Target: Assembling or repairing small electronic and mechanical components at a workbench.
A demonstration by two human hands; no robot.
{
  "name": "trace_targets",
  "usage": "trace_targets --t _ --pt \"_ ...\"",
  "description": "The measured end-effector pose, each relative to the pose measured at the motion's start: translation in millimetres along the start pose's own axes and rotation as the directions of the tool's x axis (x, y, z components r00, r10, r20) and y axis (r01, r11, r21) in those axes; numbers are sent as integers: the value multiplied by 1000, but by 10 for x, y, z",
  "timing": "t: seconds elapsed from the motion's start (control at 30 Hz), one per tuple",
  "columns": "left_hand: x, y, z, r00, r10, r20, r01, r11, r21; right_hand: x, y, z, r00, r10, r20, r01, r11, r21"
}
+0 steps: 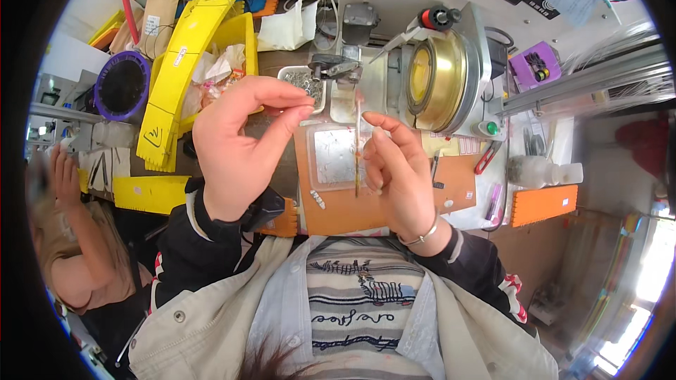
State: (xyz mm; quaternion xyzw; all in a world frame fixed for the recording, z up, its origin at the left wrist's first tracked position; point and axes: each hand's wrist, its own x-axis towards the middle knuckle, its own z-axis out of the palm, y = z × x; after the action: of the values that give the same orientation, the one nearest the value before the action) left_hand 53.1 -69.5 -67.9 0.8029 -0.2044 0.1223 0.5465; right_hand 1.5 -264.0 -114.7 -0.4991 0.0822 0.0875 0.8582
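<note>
My left hand [243,142] is raised left of centre, thumb and fingertips pinched together beside a white tray [323,106] of small metal pieces [304,81]. Whatever sits in that pinch is too small to make out. My right hand [403,172] has its fingers curled in at a thin, stick-like tool [358,146], which stands nearly upright in the picture, pale at its top and darker lower down. Behind the tool lies a shallow clear plastic tray [325,181] with tiny bits in it. A small dark metal machine head [336,67] is just beyond my fingertips.
A large gold-coloured wire spool [451,81] stands at the right. Leftward are a yellow bin [248,35], long yellow boards [169,91] and a round purple-rimmed container [122,86]. An orange mat [451,183] covers the near bench. Another person's arm [88,239] shows at far left.
</note>
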Motion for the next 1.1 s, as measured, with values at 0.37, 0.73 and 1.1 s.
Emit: trace_targets --t 0.37,0.73,1.1 --pt "146 -201 -46 993 -71 94 75 996 -39 654 3 421 966 9 -259 81 939 335" --pt "443 -310 -67 983 -120 138 130 990 -63 563 279 406 898 -243 -368 319 934 163" --pt "641 -379 276 996 -36 84 49 987 -151 650 120 337 879 -447 -168 452 892 -8"
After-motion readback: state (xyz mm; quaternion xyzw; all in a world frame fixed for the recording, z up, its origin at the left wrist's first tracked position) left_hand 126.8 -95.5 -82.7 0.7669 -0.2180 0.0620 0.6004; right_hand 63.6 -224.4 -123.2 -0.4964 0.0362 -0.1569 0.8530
